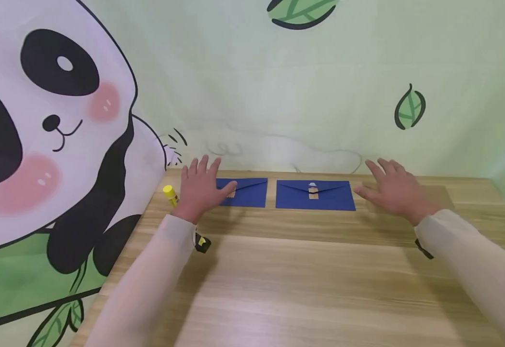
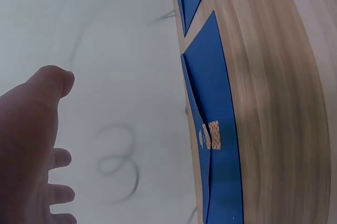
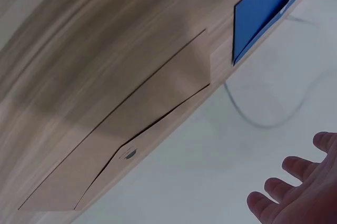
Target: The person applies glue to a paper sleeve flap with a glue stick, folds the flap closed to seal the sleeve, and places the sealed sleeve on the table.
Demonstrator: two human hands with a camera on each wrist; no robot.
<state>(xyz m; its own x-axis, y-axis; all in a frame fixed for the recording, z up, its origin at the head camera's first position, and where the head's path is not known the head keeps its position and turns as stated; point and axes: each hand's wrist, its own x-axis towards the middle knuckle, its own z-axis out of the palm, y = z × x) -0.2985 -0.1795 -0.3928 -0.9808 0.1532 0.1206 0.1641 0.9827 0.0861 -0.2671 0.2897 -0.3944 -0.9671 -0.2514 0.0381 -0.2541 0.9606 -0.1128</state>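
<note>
Two blue envelopes lie flat along the back of the table, flap sides up. My left hand (image 1: 200,190), fingers spread, is raised over the left blue envelope (image 1: 252,195) and hides part of it; the left wrist view shows that envelope (image 2: 208,76) apart from the fingers. The other blue envelope (image 1: 291,200) lies between the hands, with a patterned patch at its flap. My right hand (image 1: 393,190), also spread and holding nothing, hovers in front of a brown envelope (image 1: 441,195), which the right wrist view shows more fully (image 3: 152,103).
A yellow-capped glue stick (image 1: 170,193) stands beside the left hand, partly hidden by it. The wooden table (image 1: 257,279) ends at a pale green backdrop (image 1: 235,86) with leaf drawings. A large printed panda (image 1: 74,115) fills the left side.
</note>
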